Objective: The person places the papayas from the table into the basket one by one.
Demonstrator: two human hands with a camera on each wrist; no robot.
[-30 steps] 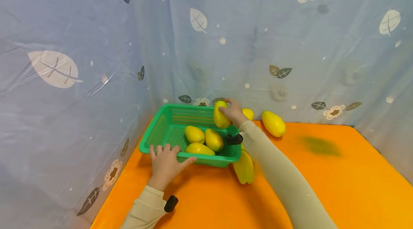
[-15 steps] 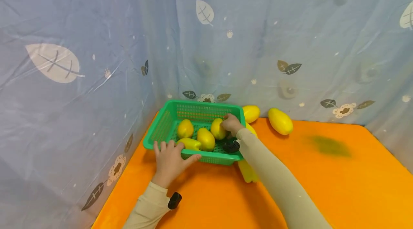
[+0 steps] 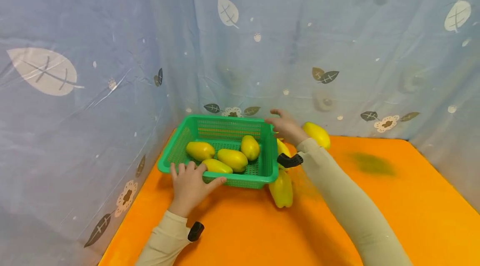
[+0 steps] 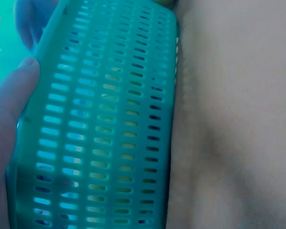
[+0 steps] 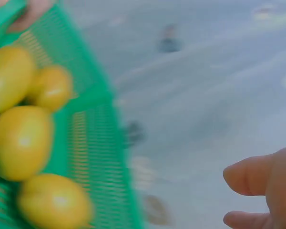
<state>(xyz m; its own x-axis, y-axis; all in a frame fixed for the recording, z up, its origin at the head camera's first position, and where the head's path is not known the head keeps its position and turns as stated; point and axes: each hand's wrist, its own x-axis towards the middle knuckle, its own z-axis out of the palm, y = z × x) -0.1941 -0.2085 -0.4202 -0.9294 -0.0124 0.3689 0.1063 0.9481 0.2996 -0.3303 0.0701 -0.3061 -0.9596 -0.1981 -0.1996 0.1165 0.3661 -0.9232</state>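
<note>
My left hand grips the near rim of a green plastic basket, fingers over the edge and thumb along the outside. Several smooth yellow mangoes lie inside the basket, toward its near and right sides. My right hand is at the basket's far right corner, holding nothing, its fingers spread apart. Under that arm, another yellow fruit is partly hidden. In the right wrist view, the thumb and a finger show apart from the basket.
A yellow fruit with a lobed end lies against the basket's right side. One more mango sits by the back curtain, beyond the right wrist. Patterned curtains border the orange table at left and back.
My right hand has put a mango into the basket, released it and moved out over the right rim. The fruits inside have shifted left. My left hand stays on the near rim.
</note>
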